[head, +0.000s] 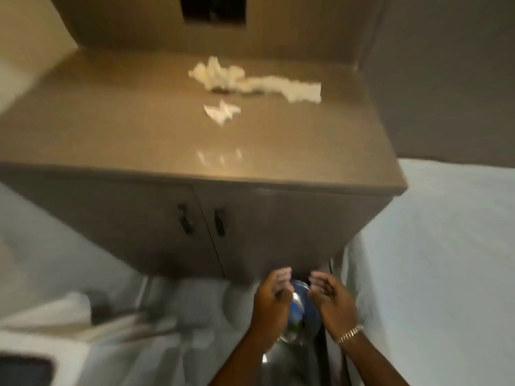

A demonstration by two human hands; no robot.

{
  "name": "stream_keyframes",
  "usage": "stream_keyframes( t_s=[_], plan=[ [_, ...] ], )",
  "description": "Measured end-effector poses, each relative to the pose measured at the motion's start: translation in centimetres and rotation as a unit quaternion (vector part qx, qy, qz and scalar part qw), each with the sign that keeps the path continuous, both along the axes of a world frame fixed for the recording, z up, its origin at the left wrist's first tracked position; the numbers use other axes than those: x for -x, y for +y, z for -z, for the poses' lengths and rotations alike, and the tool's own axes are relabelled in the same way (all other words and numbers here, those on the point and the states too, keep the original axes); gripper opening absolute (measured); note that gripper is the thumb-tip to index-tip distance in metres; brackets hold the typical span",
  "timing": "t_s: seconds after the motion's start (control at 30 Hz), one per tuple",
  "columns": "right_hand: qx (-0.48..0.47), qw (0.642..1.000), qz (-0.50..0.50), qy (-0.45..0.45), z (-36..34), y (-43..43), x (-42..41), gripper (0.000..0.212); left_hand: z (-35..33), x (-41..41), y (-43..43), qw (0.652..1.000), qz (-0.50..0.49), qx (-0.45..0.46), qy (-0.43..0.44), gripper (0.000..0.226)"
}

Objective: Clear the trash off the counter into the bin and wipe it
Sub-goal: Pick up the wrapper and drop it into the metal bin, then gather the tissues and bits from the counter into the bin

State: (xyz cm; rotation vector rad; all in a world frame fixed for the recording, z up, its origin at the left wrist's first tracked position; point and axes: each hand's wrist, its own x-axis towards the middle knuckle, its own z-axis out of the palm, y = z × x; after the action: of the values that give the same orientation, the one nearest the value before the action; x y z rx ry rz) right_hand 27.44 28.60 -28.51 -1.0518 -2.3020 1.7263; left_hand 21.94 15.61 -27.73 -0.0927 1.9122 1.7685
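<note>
Left hand and right hand low in view, side by side, palms turned toward each other, fingers loosely spread, nothing gripped in either. Between and just below them, a blurred clear plastic bottle over the shiny metal bin; contact with either hand not discernible. Gold bracelet on the right wrist. Well ahead of both hands, up on the brown counter: a small crumpled white paper scrap, and beyond it a larger long crumpled tissue, both lying loose. Just ahead of the fingertips, cabinet doors with two dark handles. Pale wall to the right of the right hand.
</note>
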Motion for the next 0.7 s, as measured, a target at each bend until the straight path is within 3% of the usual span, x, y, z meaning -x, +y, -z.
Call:
stream_keyframes(
  t_s=[0.17,0.3,0.37,0.5,0.6,0.7],
  plan=[
    [-0.068,0.978,-0.028,0.194,-15.9,-0.6,5.6,0.028,-15.5,7.4,-1.2,0.972,0.014,-0.049,0.23,0.035],
    [-0.152,0.953,-0.036,0.259,-22.9,1.2,14.7,0.021,-22.2,16.8,-1.4,0.936,-0.04,0.01,0.35,0.026],
    [-0.191,0.955,-0.034,0.224,-23.8,2.9,20.2,0.024,-23.1,21.8,-1.3,0.923,-0.061,0.077,0.372,0.03],
    [-0.279,0.952,-0.099,0.071,-23.0,7.1,31.4,0.045,-22.6,31.9,-1.1,0.909,-0.1,0.207,0.347,0.048],
    [-0.337,0.922,-0.189,-0.029,-21.4,7.9,36.6,0.068,-21.3,37.6,-1.0,0.903,-0.007,0.303,0.305,0.054],
    [-0.39,0.896,-0.208,-0.052,-20.6,6.8,40.0,0.062,-20.0,40.5,-0.4,0.86,0.072,0.395,0.314,0.037]
  ],
)
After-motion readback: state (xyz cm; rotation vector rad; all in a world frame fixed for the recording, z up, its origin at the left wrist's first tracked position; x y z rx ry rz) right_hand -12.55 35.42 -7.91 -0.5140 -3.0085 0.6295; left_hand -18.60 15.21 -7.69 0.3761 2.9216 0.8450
